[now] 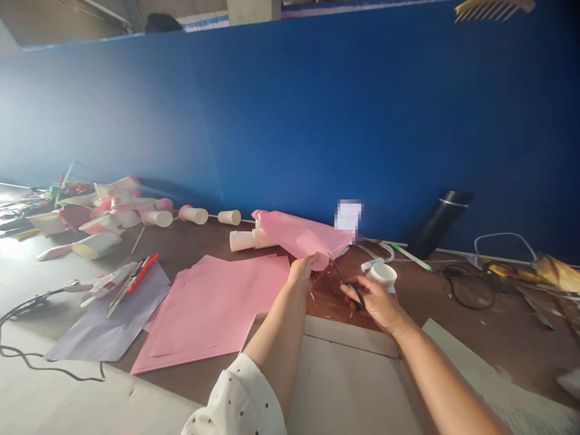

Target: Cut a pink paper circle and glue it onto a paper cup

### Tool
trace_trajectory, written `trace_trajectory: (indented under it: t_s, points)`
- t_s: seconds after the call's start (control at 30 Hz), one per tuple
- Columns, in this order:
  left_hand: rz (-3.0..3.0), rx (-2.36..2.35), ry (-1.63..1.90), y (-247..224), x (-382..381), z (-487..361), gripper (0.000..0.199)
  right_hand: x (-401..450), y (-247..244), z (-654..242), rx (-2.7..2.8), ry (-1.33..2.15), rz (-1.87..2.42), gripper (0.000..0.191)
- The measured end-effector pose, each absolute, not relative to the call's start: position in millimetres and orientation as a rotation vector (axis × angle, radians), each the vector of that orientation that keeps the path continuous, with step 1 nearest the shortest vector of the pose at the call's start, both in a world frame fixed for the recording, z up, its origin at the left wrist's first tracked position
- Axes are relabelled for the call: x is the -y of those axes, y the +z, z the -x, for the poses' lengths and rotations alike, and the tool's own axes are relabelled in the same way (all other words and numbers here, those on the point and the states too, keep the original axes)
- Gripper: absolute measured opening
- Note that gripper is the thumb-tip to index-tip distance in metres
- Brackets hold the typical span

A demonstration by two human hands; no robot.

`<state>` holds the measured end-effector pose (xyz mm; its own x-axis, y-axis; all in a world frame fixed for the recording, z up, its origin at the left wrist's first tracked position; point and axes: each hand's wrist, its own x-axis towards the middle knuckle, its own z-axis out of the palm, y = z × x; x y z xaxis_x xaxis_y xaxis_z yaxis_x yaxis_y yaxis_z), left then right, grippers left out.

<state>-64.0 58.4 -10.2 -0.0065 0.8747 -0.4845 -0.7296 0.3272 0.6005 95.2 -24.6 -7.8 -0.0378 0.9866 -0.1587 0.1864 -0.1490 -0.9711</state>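
My left hand [302, 270] pinches the near end of a pink paper piece [302, 237], my fingers closed on its lower edge, and holds it raised above the surface [217, 244]. The paper bends away from me toward the blue wall [317, 109] along the far edge. My right hand [374, 301] is wrapped round the handles of a pair of scissors [347, 283]; the dark blades point up and to the left, with the tips right at the bottom edge of the pink piece, just beside my left fingers. I cannot tell how far the blades stand apart.

Flat on the surface to the near left lies a stack of pink sheets [212, 311], and left of that a lilac sheet [106, 320] with a glue gun [97, 283] and some red-handled tools [138, 275] on it. Behind the raised paper lies a stack of paper cups [247, 240] on its side, and more cups and pink scraps are heaped toward the far left corner. A small white cup [383, 275] stands just beyond my right hand. A black flask [441, 223] leans against the wall on the far right. A flat cardboard piece [344, 368] lies under my forearms at the near edge.
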Motion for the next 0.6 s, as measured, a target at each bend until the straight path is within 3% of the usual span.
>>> trace_trajectory:
  t_s: [0.23, 0.6]
  points:
    - [-0.339, -0.957, 1.215, -5.1, -54.1, 65.2, 0.014, 24.4, -9.6, -95.8, 1.271, 1.318, 1.433, 0.044]
    - [-0.36, -0.987, 1.193, -13.0, -56.3, 65.1, 0.02, 26.7, -3.9, -93.1, 1.296, 1.287, 1.434, 0.046]
